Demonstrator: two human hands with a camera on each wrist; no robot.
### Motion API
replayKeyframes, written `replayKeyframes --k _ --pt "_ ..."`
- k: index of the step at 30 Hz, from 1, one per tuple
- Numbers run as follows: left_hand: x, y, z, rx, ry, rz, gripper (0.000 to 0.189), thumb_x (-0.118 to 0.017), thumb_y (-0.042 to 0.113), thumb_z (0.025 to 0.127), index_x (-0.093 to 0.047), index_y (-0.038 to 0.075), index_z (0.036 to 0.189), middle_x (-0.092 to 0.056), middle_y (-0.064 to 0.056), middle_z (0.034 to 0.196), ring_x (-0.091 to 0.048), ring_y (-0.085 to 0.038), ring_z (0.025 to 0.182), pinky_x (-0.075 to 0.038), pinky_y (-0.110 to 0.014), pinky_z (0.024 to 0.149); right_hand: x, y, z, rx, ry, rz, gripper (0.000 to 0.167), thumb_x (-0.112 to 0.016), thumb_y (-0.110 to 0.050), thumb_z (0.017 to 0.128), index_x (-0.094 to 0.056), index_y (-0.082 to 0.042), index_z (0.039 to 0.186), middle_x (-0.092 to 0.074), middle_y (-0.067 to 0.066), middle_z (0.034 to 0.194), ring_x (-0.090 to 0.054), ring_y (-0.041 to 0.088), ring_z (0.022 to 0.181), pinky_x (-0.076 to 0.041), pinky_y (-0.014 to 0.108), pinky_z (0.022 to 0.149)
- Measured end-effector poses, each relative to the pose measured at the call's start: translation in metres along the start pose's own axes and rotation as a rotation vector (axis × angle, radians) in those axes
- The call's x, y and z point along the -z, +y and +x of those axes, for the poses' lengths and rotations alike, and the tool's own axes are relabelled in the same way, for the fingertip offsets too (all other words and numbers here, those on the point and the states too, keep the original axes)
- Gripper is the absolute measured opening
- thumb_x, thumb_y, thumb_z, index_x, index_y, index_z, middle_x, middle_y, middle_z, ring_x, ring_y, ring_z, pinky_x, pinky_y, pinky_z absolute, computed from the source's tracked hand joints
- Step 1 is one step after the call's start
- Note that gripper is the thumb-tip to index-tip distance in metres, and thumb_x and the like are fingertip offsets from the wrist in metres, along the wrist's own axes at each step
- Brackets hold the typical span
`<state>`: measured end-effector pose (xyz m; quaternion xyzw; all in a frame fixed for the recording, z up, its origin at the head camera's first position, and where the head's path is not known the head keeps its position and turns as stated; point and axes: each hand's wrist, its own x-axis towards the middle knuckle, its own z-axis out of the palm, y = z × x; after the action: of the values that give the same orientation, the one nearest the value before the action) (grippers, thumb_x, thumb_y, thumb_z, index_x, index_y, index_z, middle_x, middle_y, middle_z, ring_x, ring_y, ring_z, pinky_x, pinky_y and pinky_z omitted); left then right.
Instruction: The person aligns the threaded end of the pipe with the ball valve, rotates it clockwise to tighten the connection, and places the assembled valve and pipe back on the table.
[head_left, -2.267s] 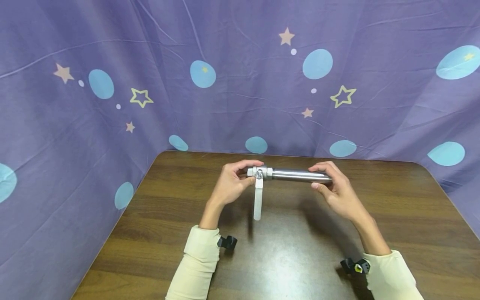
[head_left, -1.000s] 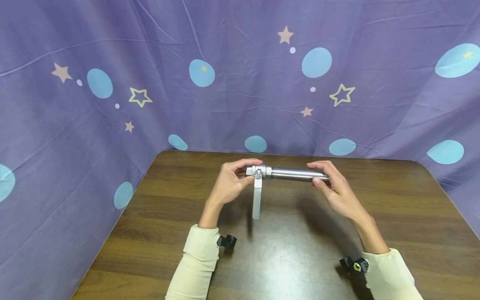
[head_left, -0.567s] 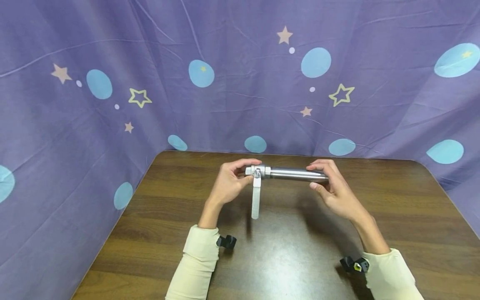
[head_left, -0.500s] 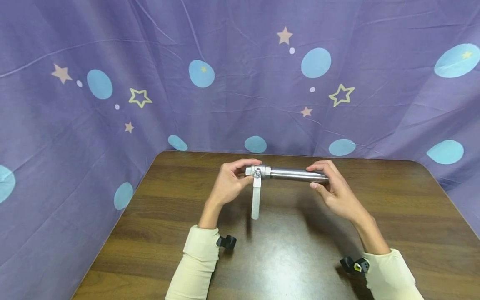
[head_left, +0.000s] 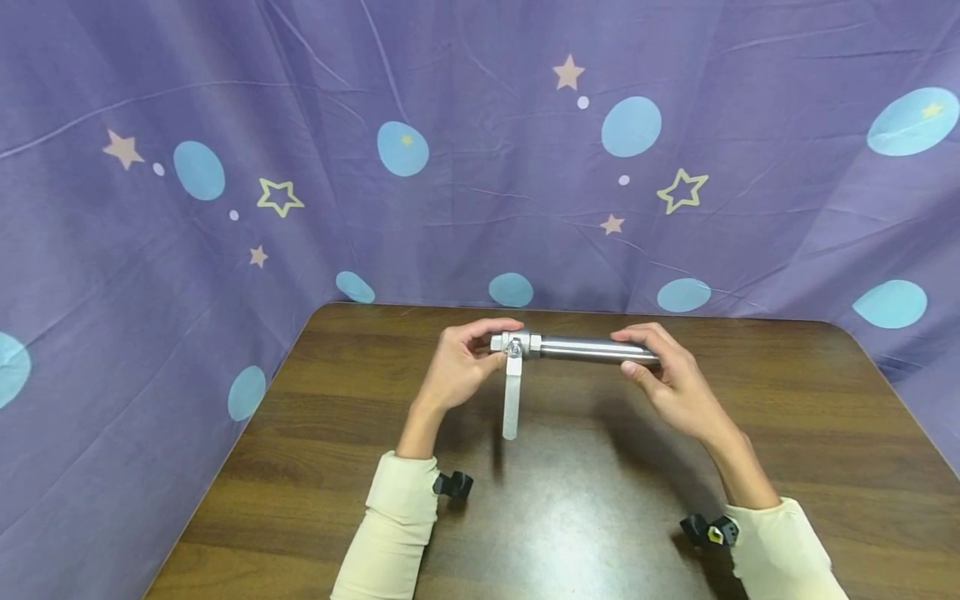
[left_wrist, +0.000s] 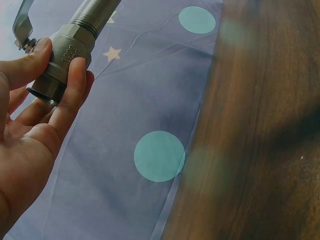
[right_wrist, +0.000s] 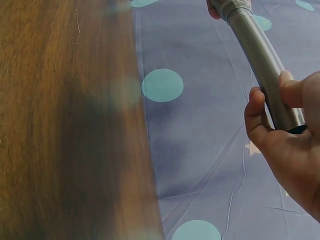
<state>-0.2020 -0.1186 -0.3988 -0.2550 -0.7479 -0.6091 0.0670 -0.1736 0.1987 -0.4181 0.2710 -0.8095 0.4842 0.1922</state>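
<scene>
A metal ball valve [head_left: 516,342] is joined to a shiny steel pipe [head_left: 585,348], and both are held up level above the table. My left hand [head_left: 461,367] grips the valve body between thumb and fingers. The valve's lever handle [head_left: 512,404] points toward me, square to the pipe. In the left wrist view, threads show on the pipe [left_wrist: 102,10] where it meets the valve [left_wrist: 65,55]. My right hand [head_left: 671,375] grips the pipe's far end, thumb on the near side. The pipe's open end shows beside the palm in the right wrist view.
The brown wooden table [head_left: 315,500] lies below both hands. A purple curtain [head_left: 465,208] with stars and dots hangs behind it and along the left side. Black wrist cameras [head_left: 453,485] sit at both sleeve cuffs.
Both hands keep hold of the valve and pipe in nearly the same place. The right thumb and fingers have shifted slightly on the pipe.
</scene>
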Motion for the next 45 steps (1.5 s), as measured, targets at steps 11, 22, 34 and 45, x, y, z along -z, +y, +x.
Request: replayKeyframes --k 11,22,34,45 --pt "-0.0016 0.0029 0.0004 0.018 -0.004 -0.032 0.045 -0.07 -0.018 0.084 -0.075 -0.004 0.127 -0.077 -0.022 0.126 -0.072 -0.01 0.095 -0.064 -0.022 0.085 -0.0012 0.0019 0.0002 0.015 0.044 0.037 0.038 -0.063 0.013 0.098 -0.073 -0.004 0.131 -0.069 0.006 0.11 -0.064 0.011 0.075 -0.054 0.013 0.069" --pt "-0.0007 0.0015 -0.0008 0.019 -0.011 -0.037 0.044 -0.07 -0.018 0.084 -0.075 -0.004 0.126 -0.076 -0.022 0.129 -0.072 -0.009 0.1 -0.065 -0.022 0.087 -0.001 0.0011 0.0 0.03 0.033 0.05 0.038 -0.06 0.013 0.1 -0.073 -0.005 0.131 -0.068 0.005 0.096 -0.064 0.013 0.074 -0.054 0.014 0.067" --pt "-0.0018 0.0002 0.0 0.002 -0.002 -0.027 0.045 -0.07 -0.019 0.084 -0.075 -0.004 0.126 -0.077 -0.022 0.127 -0.071 -0.008 0.096 -0.063 -0.02 0.083 -0.0016 -0.0016 -0.0008 -0.043 0.008 0.013 0.044 -0.067 0.011 0.097 -0.065 -0.003 0.139 -0.064 0.009 0.126 -0.062 0.003 0.091 -0.055 0.012 0.072" --pt "-0.0014 -0.0007 0.0001 0.009 0.018 -0.024 0.044 -0.069 -0.018 0.084 -0.075 -0.005 0.125 -0.078 -0.026 0.12 -0.07 -0.007 0.093 -0.063 -0.021 0.083 -0.0052 -0.0007 -0.0002 0.045 0.06 -0.051 0.055 -0.076 0.017 0.086 -0.065 0.001 0.137 -0.06 0.019 0.139 -0.054 0.005 0.121 -0.048 0.005 0.087"
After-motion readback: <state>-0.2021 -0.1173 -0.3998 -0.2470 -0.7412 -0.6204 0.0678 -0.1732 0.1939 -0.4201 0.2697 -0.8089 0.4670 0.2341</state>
